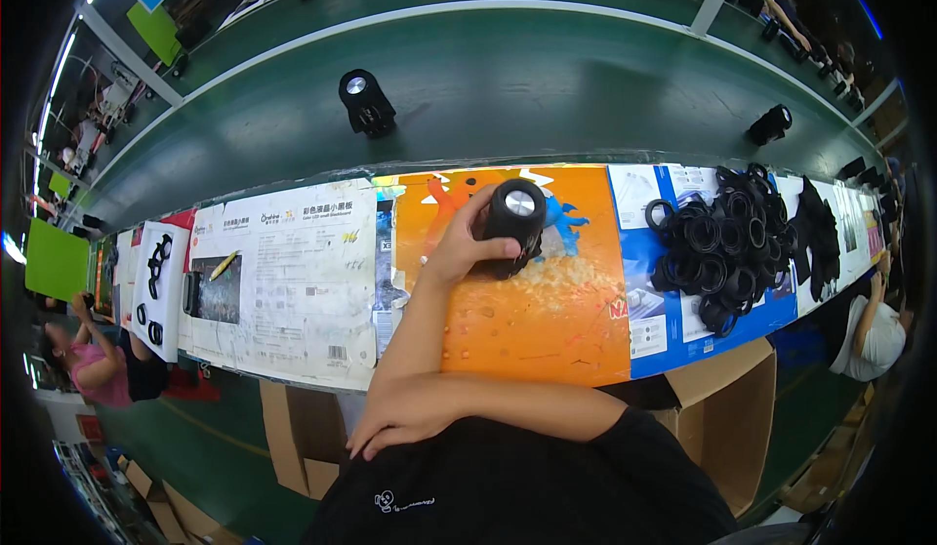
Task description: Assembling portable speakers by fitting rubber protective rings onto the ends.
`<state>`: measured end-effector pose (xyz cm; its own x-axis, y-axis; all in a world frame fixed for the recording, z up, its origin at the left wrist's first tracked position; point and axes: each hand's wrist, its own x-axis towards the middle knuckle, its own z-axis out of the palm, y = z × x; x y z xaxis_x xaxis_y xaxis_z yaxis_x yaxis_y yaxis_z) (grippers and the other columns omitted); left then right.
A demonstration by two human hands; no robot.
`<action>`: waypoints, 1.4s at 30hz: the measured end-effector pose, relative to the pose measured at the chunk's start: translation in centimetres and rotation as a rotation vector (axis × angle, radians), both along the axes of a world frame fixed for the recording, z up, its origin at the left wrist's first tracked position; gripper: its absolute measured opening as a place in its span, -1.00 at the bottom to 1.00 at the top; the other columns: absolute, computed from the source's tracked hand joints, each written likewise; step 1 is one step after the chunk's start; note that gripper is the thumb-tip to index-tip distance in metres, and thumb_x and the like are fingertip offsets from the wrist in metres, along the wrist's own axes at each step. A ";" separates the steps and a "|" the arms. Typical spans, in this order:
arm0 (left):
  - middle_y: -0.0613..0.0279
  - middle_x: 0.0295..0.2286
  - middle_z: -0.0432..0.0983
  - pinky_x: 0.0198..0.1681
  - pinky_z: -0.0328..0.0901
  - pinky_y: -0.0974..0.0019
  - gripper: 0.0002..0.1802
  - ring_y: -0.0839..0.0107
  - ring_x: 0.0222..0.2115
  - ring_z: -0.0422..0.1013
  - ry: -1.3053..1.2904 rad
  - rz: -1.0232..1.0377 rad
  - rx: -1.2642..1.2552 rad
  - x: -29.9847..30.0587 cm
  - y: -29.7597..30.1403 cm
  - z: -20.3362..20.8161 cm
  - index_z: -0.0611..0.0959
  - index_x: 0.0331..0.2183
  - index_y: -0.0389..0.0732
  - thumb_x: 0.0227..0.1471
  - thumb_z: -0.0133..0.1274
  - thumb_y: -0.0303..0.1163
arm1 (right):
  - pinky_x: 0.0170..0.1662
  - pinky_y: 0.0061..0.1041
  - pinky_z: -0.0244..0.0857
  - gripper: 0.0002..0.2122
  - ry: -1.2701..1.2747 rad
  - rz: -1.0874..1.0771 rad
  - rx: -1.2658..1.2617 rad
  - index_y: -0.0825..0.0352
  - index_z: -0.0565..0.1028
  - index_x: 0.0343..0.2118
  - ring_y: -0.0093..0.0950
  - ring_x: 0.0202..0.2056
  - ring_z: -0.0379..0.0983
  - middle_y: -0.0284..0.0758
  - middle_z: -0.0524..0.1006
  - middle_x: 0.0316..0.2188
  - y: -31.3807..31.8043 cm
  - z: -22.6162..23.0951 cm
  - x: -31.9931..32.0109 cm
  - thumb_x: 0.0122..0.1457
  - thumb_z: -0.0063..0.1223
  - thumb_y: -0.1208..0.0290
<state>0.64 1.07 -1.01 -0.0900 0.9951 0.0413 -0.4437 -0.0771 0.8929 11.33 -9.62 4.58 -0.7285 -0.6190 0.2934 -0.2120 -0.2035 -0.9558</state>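
Note:
My left hand (462, 242) is wrapped round a black cylindrical device (515, 215) with a round silver disc on its top end. The device stands on an orange printed sheet (532, 321) on the bench, and my thumb presses its near side. My right forearm lies across my body. By my left elbow rests my right hand (405, 428), its fingers stretched out and holding nothing. A similar black device (366, 104) stands on the green surface beyond the bench, and another one (771, 125) is farther right.
Right of the orange sheet lies a heap of black rings (727, 242), with flat black pieces (815, 238) beside it. A yellow-handled tool (224, 265) lies left. Open cardboard boxes (727, 418) stand below the bench edge. Other people (98, 360) work at both sides.

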 end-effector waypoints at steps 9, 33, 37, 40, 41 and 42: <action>0.03 -0.04 0.66 0.01 0.62 0.08 -0.38 0.23 -0.07 0.65 -0.192 0.219 -0.052 -1.1 1.4 -1.7 0.48 0.26 -0.19 0.35 0.29 -0.09 | 0.20 -0.37 0.50 -0.77 -0.069 -1.062 0.180 0.36 0.70 0.03 -0.36 0.05 0.67 -0.21 0.74 -0.02 13.7 2.7 9.1 0.50 0.08 0.40; -0.07 0.01 0.60 0.13 0.59 -0.03 -0.70 0.05 0.01 0.64 -0.359 0.391 -0.087 -2.6 1.9 -1.5 0.47 0.04 -0.33 0.48 0.09 -0.32 | 0.37 -0.16 0.37 -0.30 -0.042 -1.835 0.763 0.20 0.36 0.43 -0.02 0.29 0.50 0.03 0.50 0.31 37.7 2.3 0.2 0.25 0.42 0.33; 0.10 -0.09 0.57 -0.04 0.61 0.13 -0.71 0.21 -0.16 0.64 -0.148 0.584 -0.081 -1.7 2.3 -1.0 0.47 0.01 -0.25 0.43 0.16 -0.33 | 0.39 -0.17 0.36 -0.26 0.022 -1.789 0.812 0.18 0.30 0.50 -0.02 0.32 0.47 0.01 0.47 0.35 38.9 1.0 0.2 0.30 0.40 0.24; 0.09 -0.04 0.50 0.06 0.49 0.09 -0.49 0.16 -0.03 0.53 0.553 0.851 0.025 -5.3 4.1 0.2 0.47 0.07 -0.23 0.21 0.37 -0.34 | 0.35 -0.20 0.39 -0.29 0.068 -1.850 0.822 0.19 0.32 0.49 -0.09 0.29 0.51 -0.02 0.50 0.32 37.6 1.2 1.5 0.35 0.37 0.15; 0.03 0.04 0.46 0.15 0.40 0.02 -0.33 0.09 0.06 0.45 0.650 0.957 0.023 -6.7 5.5 1.2 0.44 0.12 -0.24 0.09 0.44 -0.32 | 0.32 -0.21 0.42 -0.33 0.057 -1.938 0.750 0.22 0.38 0.46 -0.15 0.26 0.55 -0.04 0.55 0.28 37.2 1.6 2.8 0.38 0.34 0.11; -0.02 0.12 0.42 0.24 0.31 -0.04 -0.18 0.03 0.14 0.37 0.748 1.066 0.019 -8.2 6.7 2.3 0.42 0.17 -0.25 -0.03 0.51 -0.30 | 0.32 -0.21 0.42 -0.33 0.056 -1.950 0.751 0.22 0.38 0.46 -0.15 0.26 0.55 -0.04 0.55 0.28 37.1 1.7 4.2 0.38 0.34 0.11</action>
